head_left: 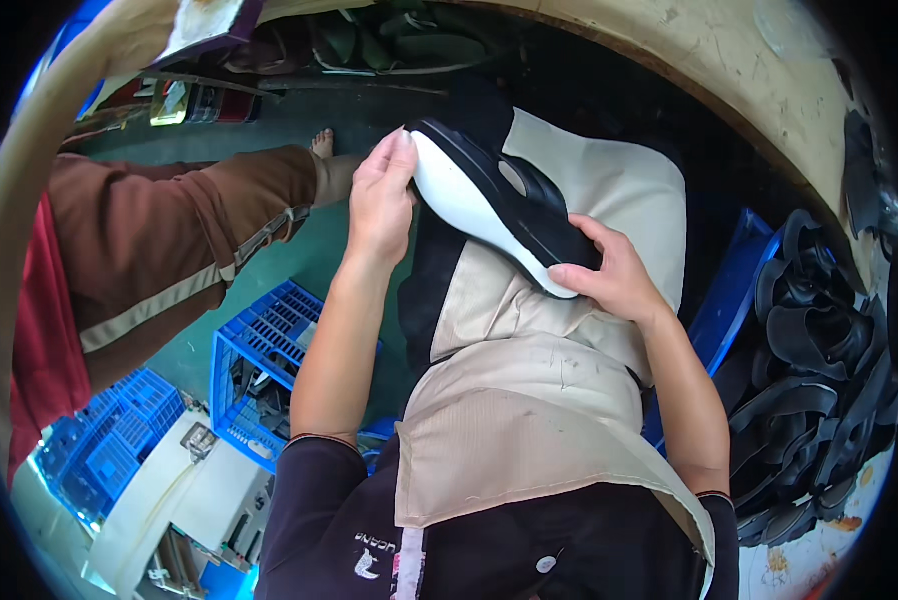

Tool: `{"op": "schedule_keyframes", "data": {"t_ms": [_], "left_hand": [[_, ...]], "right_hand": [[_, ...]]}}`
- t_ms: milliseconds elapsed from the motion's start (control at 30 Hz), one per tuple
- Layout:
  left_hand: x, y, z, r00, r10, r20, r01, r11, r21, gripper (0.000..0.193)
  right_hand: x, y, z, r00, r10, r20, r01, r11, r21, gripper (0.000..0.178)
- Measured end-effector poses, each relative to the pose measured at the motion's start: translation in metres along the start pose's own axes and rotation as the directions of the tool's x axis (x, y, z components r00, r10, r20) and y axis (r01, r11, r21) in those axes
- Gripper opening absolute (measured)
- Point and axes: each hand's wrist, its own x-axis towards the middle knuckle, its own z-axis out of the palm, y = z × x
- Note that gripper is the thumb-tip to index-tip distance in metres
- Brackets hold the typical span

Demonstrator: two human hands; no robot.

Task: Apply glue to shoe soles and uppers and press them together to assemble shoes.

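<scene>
Above my lap, both hands hold a sandal (466, 197) with a black upper and a white sole. It is turned on its side, its white sole face toward me and sloping from upper left to lower right. My left hand (384, 185) grips the broad upper-left end, thumb on the white part. The narrower lower-right end is pinched by my right hand (609, 268), thumb on the sole edge and fingers over the black side. A strap with a pale oval patch (513, 178) shows along the far side. Beneath it lies the beige apron (559, 350) over my legs.
To the right, a heap of black shoe parts (819, 350) lies beside a blue bin (734, 290). Blue crates (269, 330) stand on the green floor at left. Another person's brown-trousered leg (179, 230) reaches in from the left. A tan table edge (689, 60) curves overhead.
</scene>
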Motion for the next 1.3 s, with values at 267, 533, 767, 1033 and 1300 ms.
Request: {"op": "schedule_keyframes", "data": {"t_ms": [267,533,767,1033,1300], "left_hand": [[-0.012,0.052,-0.005,0.974,0.218,-0.055,-0.162,0.851,0.5,0.046],[-0.018,0.047,-0.001,0.946,0.316,-0.072,-0.226,0.805,0.549,0.045],[-0.058,0.051,-0.073,0.952,0.264,-0.154,-0.17,0.876,0.451,0.037],[-0.244,0.092,-0.289,0.557,0.201,-0.806,0.175,0.92,0.351,0.04],[-0.355,0.067,-0.361,0.506,0.726,-0.466,0.514,0.18,0.839,0.042]], "right_hand": [[-0.004,-0.029,0.007,0.997,-0.07,-0.022,0.072,0.992,0.106,0.059],[0.024,-0.065,0.027,0.994,-0.104,0.035,0.109,0.974,-0.201,0.062],[0.022,-0.065,0.067,0.959,-0.223,0.175,0.254,0.95,-0.181,0.059],[-0.013,-0.123,0.118,0.928,-0.15,0.34,0.23,0.95,-0.209,0.053],[-0.051,-0.13,0.138,0.876,-0.301,0.377,0.431,0.839,-0.332,0.047]]}}
